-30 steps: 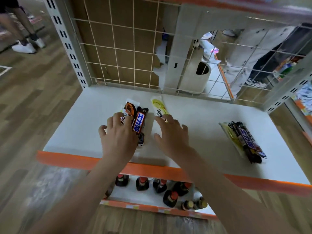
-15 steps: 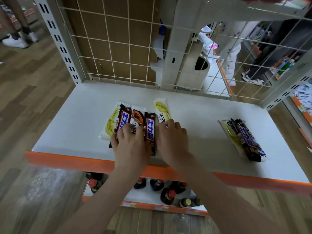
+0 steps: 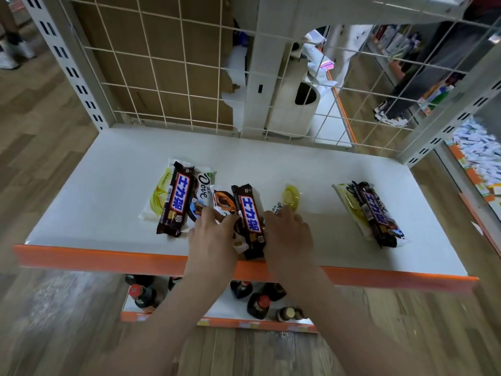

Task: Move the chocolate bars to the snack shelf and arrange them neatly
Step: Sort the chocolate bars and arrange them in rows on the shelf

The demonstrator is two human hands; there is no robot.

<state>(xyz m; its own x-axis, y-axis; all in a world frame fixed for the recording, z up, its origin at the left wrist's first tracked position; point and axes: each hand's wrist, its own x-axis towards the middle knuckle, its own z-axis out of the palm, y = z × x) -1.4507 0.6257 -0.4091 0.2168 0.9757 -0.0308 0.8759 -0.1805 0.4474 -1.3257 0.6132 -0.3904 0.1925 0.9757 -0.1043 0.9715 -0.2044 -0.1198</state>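
Chocolate bars lie across the middle of the white snack shelf, and both hands are in among them at the lower centre of the frame. The left hand has its fingers curled onto a white wrapper with a brown swirl, whose lower end is lost under the knuckles. The right hand lies curled over a pale bar with a yellow swirl; only that bar's far end pokes out, and whether it is truly gripped or just pressed I cannot tell. Between the two hands sits a dark glossy bar with a blue and white label, its near end reaching the orange front lip.

Left of centre, three more overlap: a pale yellow wrapper, a dark crinkled bar across it, and a white Dove bar partly tucked beneath. Over on the right, a loose pile of wrappers is stacked so tightly its count is hard to read. Behind, a white wire grid backs the shelf. Below the lip, dark bottles with red caps peek out, half hidden by the forearms. Wood-grain floor fills the left side, blurred towards the bottom.
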